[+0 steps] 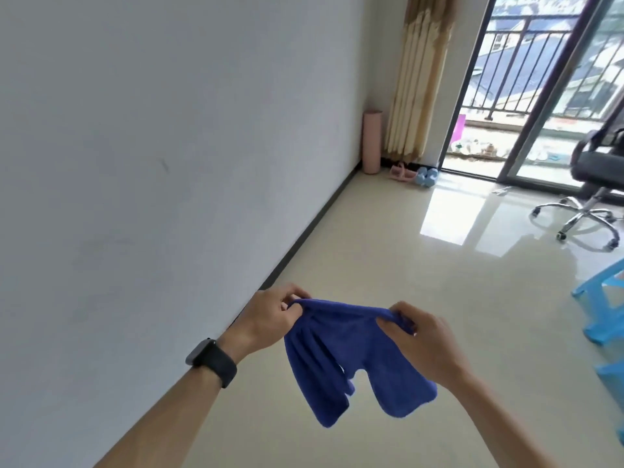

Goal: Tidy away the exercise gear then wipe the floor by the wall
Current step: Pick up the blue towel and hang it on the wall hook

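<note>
Your left hand (273, 315) and right hand (418, 346) each pinch an end of the blue cloth's (341, 352) top edge, fingers curled on the fabric. The cloth hangs in the air between them, above the floor (405, 265) and just beside the dark skirting (304, 231) at the foot of the wall (169, 146). It is not flat: the upper edge is bunched and two uneven lobes droop below. The gear sits in the far corner: rolled pink mat (372, 141) upright against the wall, pale blue dumbbells (426, 176) and a pink item (401, 171) on the floor by the curtain (418, 79). Judgement: the tidying looks done and wiping has not begun. Risks from here: if the cloth goes down bunched, only its folds will touch the floor and the strip along the skirting will likely be missed or streaked. Each grip takes only a small part of the edge, so a shake to open the cloth could pull one end free. The tiles are glossy, and a damp pass may leave them slick under you. A stroke carried into the corner could nudge the dumbbells or tip the mat.
</note>
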The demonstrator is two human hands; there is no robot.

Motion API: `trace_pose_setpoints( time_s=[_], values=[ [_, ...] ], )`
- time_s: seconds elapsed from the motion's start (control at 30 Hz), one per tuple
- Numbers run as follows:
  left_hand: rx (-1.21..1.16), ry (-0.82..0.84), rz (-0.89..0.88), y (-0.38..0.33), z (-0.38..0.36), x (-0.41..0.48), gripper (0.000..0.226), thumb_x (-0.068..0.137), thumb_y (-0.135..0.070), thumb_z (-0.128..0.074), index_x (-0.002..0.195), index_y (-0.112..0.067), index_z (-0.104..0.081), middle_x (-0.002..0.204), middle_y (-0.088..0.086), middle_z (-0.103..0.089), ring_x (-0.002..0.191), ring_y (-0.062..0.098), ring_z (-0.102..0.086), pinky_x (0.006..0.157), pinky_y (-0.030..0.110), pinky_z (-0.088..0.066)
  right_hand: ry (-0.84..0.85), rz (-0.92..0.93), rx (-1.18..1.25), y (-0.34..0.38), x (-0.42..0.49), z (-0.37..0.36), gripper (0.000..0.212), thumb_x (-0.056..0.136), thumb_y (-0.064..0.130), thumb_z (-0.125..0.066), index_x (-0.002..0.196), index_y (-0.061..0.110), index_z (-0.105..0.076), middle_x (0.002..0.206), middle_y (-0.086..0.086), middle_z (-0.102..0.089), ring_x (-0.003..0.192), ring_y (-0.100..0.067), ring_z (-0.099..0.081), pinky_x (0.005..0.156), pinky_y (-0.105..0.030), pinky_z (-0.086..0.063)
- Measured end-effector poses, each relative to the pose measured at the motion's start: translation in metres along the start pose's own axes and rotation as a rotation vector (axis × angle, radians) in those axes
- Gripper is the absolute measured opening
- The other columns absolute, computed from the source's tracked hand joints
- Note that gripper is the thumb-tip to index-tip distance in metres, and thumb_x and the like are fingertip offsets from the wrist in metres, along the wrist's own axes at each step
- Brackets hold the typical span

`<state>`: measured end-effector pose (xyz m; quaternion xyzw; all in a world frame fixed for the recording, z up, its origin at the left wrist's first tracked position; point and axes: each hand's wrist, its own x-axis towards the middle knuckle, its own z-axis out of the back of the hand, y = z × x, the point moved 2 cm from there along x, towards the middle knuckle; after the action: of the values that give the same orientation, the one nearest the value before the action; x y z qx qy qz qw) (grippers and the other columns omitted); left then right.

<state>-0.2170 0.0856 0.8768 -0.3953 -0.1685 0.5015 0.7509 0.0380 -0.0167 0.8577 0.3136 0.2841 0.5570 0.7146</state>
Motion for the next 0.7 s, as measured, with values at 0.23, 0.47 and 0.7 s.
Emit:
trace_pose_setpoints(
  time_s=[0.23,0.47,0.7],
  values=[
    [0.028,0.141,-0.070,-0.045,-0.061,0.162,0.026,0.095,-0.047,-0.055,0.078,-0.028,-0.061,0.068,-0.013,-0.058,0.062,0.007,-0.053,0.062,0.028,-0.047,-0.165,-0.114,0.206,-0.054,0.133,0.060,0.023,0.097,0.026,-0.053,0.075,0.023,-0.059,0.062,0.005,-0.055,0.059,-0.012,-0.047,0.059,-0.026,-0.040],
    [-0.075,0.058,-0.097,-0.062,-0.062,0.355,0.018,0.092,-0.046,-0.064,0.081,-0.032,-0.066,0.064,-0.011,-0.057,0.058,0.003,-0.051,0.059,0.025,-0.048,-0.165,-0.084,-0.014,-0.105,0.293,0.135,0.020,0.092,0.030,-0.063,0.077,0.019,-0.057,0.064,0.002,-0.057,0.055,-0.010,-0.047,0.055,-0.017,-0.040],
    [-0.104,0.024,-0.109,-0.118,-0.059,0.532,0.012,0.090,-0.046,-0.066,0.088,-0.035,-0.070,0.076,-0.009,-0.068,0.072,0.005,-0.063,0.064,0.020,-0.054,-0.153,-0.140,0.062,-0.142,0.438,0.196,0.012,0.090,0.021,-0.063,0.083,0.030,-0.062,0.078,0.014,-0.064,0.072,-0.007,-0.059,0.064,-0.025,-0.046]
  ],
)
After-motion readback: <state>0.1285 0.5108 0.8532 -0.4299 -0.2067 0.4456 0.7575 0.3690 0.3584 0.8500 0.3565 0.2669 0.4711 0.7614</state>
